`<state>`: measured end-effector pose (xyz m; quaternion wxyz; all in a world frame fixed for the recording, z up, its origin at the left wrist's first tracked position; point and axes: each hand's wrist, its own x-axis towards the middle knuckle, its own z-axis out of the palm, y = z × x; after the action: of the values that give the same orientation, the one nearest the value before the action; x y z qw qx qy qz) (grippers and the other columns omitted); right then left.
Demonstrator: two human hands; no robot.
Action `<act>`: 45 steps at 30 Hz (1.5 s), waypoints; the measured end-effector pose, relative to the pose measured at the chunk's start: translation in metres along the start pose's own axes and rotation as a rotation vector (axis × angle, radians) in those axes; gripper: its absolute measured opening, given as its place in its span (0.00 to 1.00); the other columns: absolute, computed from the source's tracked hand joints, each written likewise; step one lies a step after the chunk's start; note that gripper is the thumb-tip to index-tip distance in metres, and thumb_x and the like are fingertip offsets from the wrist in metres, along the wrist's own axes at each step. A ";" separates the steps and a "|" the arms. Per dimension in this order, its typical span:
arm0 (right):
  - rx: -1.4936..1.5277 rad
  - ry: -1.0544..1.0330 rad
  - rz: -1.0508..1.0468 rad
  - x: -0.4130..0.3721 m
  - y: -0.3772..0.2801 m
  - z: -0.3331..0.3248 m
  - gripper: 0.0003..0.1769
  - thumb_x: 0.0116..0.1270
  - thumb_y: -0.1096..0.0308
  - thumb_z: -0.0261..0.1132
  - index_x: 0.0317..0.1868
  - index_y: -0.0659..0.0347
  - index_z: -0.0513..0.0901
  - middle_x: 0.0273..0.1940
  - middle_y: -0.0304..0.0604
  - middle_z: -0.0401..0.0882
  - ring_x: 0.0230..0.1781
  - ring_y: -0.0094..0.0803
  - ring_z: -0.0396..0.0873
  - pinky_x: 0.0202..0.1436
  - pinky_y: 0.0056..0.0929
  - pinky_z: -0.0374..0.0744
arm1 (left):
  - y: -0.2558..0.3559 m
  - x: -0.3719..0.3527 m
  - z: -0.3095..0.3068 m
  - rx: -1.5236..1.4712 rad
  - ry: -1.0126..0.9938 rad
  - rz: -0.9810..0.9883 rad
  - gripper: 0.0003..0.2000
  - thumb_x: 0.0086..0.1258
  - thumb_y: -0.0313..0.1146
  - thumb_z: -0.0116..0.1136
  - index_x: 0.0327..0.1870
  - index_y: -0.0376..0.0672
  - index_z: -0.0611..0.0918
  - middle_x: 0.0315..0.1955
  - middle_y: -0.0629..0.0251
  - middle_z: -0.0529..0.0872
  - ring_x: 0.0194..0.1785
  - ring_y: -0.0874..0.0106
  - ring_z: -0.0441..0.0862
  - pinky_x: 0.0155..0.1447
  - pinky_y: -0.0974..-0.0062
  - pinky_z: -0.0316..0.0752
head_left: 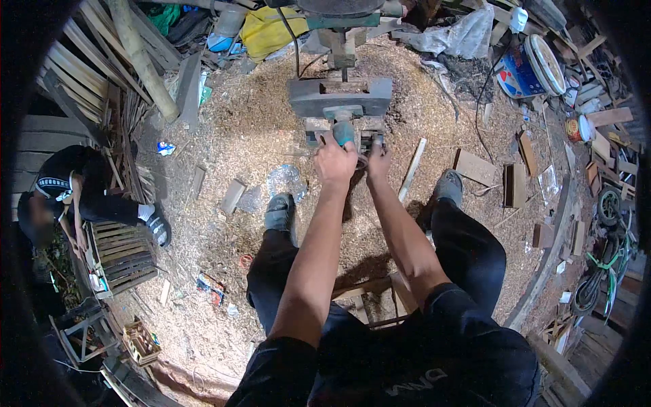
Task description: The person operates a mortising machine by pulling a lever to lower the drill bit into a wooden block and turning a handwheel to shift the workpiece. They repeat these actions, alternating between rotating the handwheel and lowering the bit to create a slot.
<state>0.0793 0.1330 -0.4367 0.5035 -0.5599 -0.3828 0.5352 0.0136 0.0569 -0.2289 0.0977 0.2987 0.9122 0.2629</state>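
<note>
Seen from my head camera, both arms reach forward over my knees to a grey woodworking machine (340,96) standing in sawdust. My left hand (336,159) is closed around a teal handle (344,131) at the machine's front. Beside it, my right hand (378,160) rests with fingers curled on a dark part of the machine (371,140); what it grips is hidden. A pale wooden strip (412,169) lies on the ground just right of that hand. My feet in grey shoes (279,210) flank the arms.
Sawdust covers the floor (251,129). Another person in dark clothes (81,186) crouches at the left by slatted wooden crates (122,254). Planks and poles (139,57) lean at upper left; wood blocks (475,166), a bucket (532,64) and scrap lie at right.
</note>
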 end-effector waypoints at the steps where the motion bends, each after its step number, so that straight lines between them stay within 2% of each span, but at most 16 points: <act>1: 0.230 -0.117 0.284 0.003 -0.013 -0.013 0.26 0.73 0.52 0.61 0.51 0.72 0.75 0.43 0.56 0.81 0.42 0.36 0.82 0.45 0.32 0.80 | 0.002 0.000 -0.005 -0.008 -0.024 -0.008 0.23 0.64 0.42 0.53 0.53 0.32 0.73 0.38 0.33 0.84 0.44 0.40 0.83 0.54 0.46 0.76; 3: 0.334 -0.219 0.661 0.015 -0.032 -0.029 0.29 0.70 0.48 0.65 0.49 0.72 0.76 0.44 0.51 0.80 0.43 0.30 0.79 0.48 0.29 0.78 | 0.007 -0.001 -0.012 -0.027 -0.076 -0.021 0.23 0.64 0.42 0.53 0.53 0.32 0.73 0.38 0.33 0.84 0.44 0.40 0.83 0.53 0.45 0.76; 7: -0.353 -0.142 -0.327 0.015 -0.022 -0.018 0.31 0.75 0.46 0.55 0.45 0.75 0.79 0.32 0.49 0.82 0.25 0.37 0.83 0.30 0.34 0.82 | 0.008 -0.001 -0.011 0.008 -0.076 -0.035 0.23 0.64 0.42 0.52 0.54 0.33 0.73 0.36 0.34 0.84 0.43 0.39 0.83 0.53 0.45 0.76; 10: 0.126 -0.198 0.487 0.010 -0.048 -0.020 0.29 0.74 0.47 0.59 0.46 0.73 0.80 0.34 0.48 0.83 0.26 0.33 0.81 0.31 0.32 0.80 | 0.006 -0.001 -0.009 0.002 -0.076 -0.028 0.22 0.64 0.42 0.52 0.54 0.34 0.73 0.35 0.33 0.84 0.42 0.39 0.83 0.53 0.45 0.76; 11: -0.148 -0.155 0.513 -0.008 -0.091 -0.014 0.29 0.75 0.45 0.56 0.44 0.69 0.82 0.36 0.47 0.83 0.28 0.32 0.81 0.32 0.32 0.80 | 0.005 0.000 -0.008 0.002 -0.070 -0.025 0.22 0.64 0.41 0.52 0.54 0.34 0.73 0.35 0.33 0.84 0.42 0.38 0.83 0.53 0.44 0.76; 14: -0.132 -0.100 -0.011 -0.017 -0.062 -0.001 0.33 0.76 0.40 0.48 0.43 0.66 0.83 0.37 0.46 0.84 0.29 0.33 0.82 0.32 0.32 0.81 | 0.004 0.000 -0.006 -0.007 -0.037 -0.006 0.22 0.64 0.41 0.52 0.52 0.33 0.73 0.34 0.33 0.84 0.41 0.38 0.83 0.52 0.43 0.76; 18: 0.279 -0.138 0.572 -0.010 -0.076 -0.017 0.34 0.74 0.37 0.51 0.47 0.65 0.81 0.34 0.45 0.82 0.29 0.28 0.76 0.30 0.30 0.74 | 0.003 0.000 -0.005 0.013 -0.043 -0.001 0.22 0.63 0.42 0.54 0.52 0.33 0.73 0.34 0.35 0.84 0.41 0.42 0.84 0.50 0.48 0.79; 19: -0.008 -0.130 0.036 -0.007 -0.064 -0.010 0.33 0.75 0.38 0.49 0.44 0.63 0.81 0.32 0.44 0.82 0.27 0.29 0.77 0.29 0.32 0.75 | 0.003 0.000 -0.005 0.010 -0.052 -0.009 0.22 0.63 0.42 0.54 0.52 0.33 0.73 0.34 0.34 0.84 0.41 0.41 0.84 0.50 0.48 0.79; 23: 0.199 -0.074 0.586 -0.013 -0.094 -0.022 0.31 0.76 0.41 0.50 0.44 0.66 0.78 0.31 0.48 0.80 0.27 0.37 0.78 0.35 0.37 0.77 | 0.003 0.000 -0.009 0.016 -0.071 -0.022 0.23 0.64 0.42 0.53 0.54 0.34 0.74 0.35 0.35 0.85 0.43 0.41 0.84 0.51 0.47 0.78; 26: -0.598 0.016 0.194 0.041 0.025 -0.042 0.32 0.76 0.41 0.51 0.49 0.69 0.75 0.37 0.54 0.80 0.32 0.40 0.78 0.43 0.37 0.78 | -0.011 -0.006 -0.006 -0.206 0.047 0.008 0.22 0.66 0.44 0.51 0.53 0.36 0.77 0.35 0.41 0.86 0.43 0.43 0.84 0.50 0.48 0.77; 27: -0.610 0.186 -0.078 0.018 -0.003 -0.037 0.32 0.77 0.43 0.49 0.51 0.70 0.74 0.40 0.53 0.80 0.38 0.36 0.76 0.47 0.36 0.76 | -0.022 -0.006 -0.001 -0.317 0.114 0.025 0.22 0.67 0.45 0.51 0.52 0.36 0.79 0.35 0.43 0.87 0.42 0.45 0.85 0.50 0.49 0.77; 30: -0.236 0.030 -0.495 -0.030 -0.070 -0.027 0.26 0.77 0.52 0.54 0.55 0.72 0.74 0.38 0.57 0.79 0.41 0.44 0.78 0.48 0.40 0.76 | -0.054 -0.007 0.023 -0.682 0.077 -0.212 0.21 0.69 0.47 0.49 0.45 0.36 0.84 0.35 0.48 0.87 0.42 0.50 0.86 0.49 0.55 0.77; 31: -0.169 -0.128 -0.200 -0.071 -0.139 -0.024 0.22 0.77 0.55 0.55 0.53 0.70 0.76 0.36 0.49 0.78 0.38 0.38 0.76 0.47 0.36 0.75 | -0.053 -0.006 0.017 -0.672 -0.008 -0.238 0.23 0.69 0.48 0.49 0.39 0.34 0.85 0.33 0.47 0.86 0.42 0.54 0.85 0.50 0.59 0.76; 35: -0.274 -0.245 -0.229 -0.102 -0.147 0.000 0.21 0.74 0.55 0.57 0.40 0.68 0.81 0.37 0.52 0.83 0.38 0.39 0.80 0.45 0.37 0.75 | -0.046 -0.008 0.011 -0.436 0.080 -0.298 0.26 0.68 0.49 0.46 0.37 0.31 0.85 0.33 0.43 0.87 0.44 0.48 0.84 0.53 0.53 0.73; 43: -0.357 -0.412 -0.228 -0.074 -0.134 -0.010 0.21 0.73 0.60 0.48 0.33 0.70 0.77 0.30 0.59 0.79 0.32 0.51 0.78 0.41 0.45 0.73 | -0.037 -0.007 -0.017 -0.410 -0.156 -0.315 0.28 0.69 0.52 0.41 0.39 0.33 0.86 0.38 0.38 0.86 0.48 0.43 0.82 0.58 0.53 0.72; 45: -0.371 -0.484 -0.268 -0.070 -0.140 -0.011 0.20 0.73 0.60 0.49 0.32 0.68 0.77 0.28 0.55 0.76 0.31 0.42 0.75 0.40 0.42 0.73 | -0.059 0.006 -0.001 -0.370 -0.312 -0.292 0.30 0.71 0.53 0.37 0.46 0.34 0.85 0.46 0.35 0.83 0.54 0.43 0.80 0.60 0.52 0.70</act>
<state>0.0964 0.0917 -0.2861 0.3535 -0.4434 -0.6522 0.5030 -0.0206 0.0193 -0.2602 0.3266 0.1783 0.8559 0.3592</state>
